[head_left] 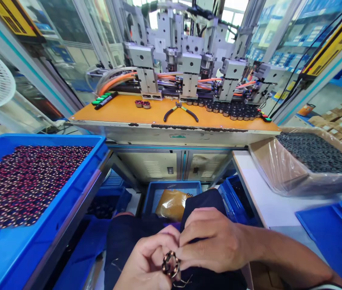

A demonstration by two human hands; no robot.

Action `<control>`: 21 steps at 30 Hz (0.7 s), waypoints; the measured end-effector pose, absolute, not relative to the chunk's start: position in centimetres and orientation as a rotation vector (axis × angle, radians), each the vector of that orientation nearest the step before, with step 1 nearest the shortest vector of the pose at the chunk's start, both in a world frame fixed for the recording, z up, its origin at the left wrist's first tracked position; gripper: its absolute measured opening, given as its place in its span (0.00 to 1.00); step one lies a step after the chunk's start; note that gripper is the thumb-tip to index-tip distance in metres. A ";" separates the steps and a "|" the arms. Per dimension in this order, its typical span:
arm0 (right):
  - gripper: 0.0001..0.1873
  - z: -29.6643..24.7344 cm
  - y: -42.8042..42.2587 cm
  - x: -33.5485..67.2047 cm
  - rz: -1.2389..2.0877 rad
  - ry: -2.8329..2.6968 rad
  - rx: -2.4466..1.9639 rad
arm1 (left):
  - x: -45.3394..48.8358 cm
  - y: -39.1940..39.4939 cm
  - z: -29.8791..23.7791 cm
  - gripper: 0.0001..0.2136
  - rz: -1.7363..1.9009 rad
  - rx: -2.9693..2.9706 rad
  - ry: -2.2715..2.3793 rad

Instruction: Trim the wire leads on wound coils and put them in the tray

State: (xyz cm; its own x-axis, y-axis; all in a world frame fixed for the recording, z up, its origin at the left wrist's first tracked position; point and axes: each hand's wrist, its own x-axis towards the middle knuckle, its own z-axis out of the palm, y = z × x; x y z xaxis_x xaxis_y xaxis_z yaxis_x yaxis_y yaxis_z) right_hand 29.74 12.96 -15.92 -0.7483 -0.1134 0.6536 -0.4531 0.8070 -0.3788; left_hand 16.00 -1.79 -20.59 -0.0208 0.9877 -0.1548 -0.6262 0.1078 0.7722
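A small ring-shaped motor stator (165,266) with copper windings is held low in front of my lap. My left hand (147,257) is closed round it from the left, thumb below and fingers behind. From the right, my right hand (211,239) pinches at the ring's edge with thumb and finger together. Thin loose wire ends (184,283) stick out beneath the stator. Whether the right fingertips also grip a wire is hidden.
Pliers (179,106) lie open on the orange bench (113,114), under a pneumatic machine (190,64). Dark stators (240,110) stand in rows at right. A blue tray (80,139) of reddish parts is left; a plastic-lined carton (279,169) is right. A blue bin (175,185) sits below.
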 end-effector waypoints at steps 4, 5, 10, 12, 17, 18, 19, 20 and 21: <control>0.14 -16.2 12.6 29.6 0.754 -2.290 0.351 | 16.1 -1.7 -20.4 0.17 1.451 0.595 0.851; 0.14 -16.4 12.4 29.7 0.770 -2.274 0.328 | 16.2 -1.7 -20.3 0.17 1.472 0.595 0.880; 0.11 -17.3 10.9 29.9 0.919 -2.196 0.059 | 16.8 -1.7 -19.9 0.12 1.610 0.617 1.081; 0.11 -17.7 10.3 30.0 0.950 -2.174 -0.027 | 17.0 -1.7 -19.7 0.11 1.654 0.642 1.149; 0.09 -18.0 10.0 30.0 0.860 -2.156 -0.026 | 16.7 -1.9 -19.4 0.23 1.567 0.606 1.197; 0.09 -18.0 10.1 30.1 0.841 -2.161 -0.021 | 16.6 -2.0 -19.3 0.20 1.527 0.618 1.192; 0.09 -17.9 10.1 30.1 0.827 -2.170 -0.023 | 16.5 -2.1 -19.3 0.17 1.501 0.632 1.188; 0.09 -17.9 10.1 30.1 0.811 -2.175 -0.033 | 16.5 -2.2 -19.3 0.15 1.493 0.641 1.184; 0.09 -17.9 10.1 30.1 0.794 -2.175 -0.048 | 16.6 -2.3 -19.3 0.13 1.501 0.640 1.178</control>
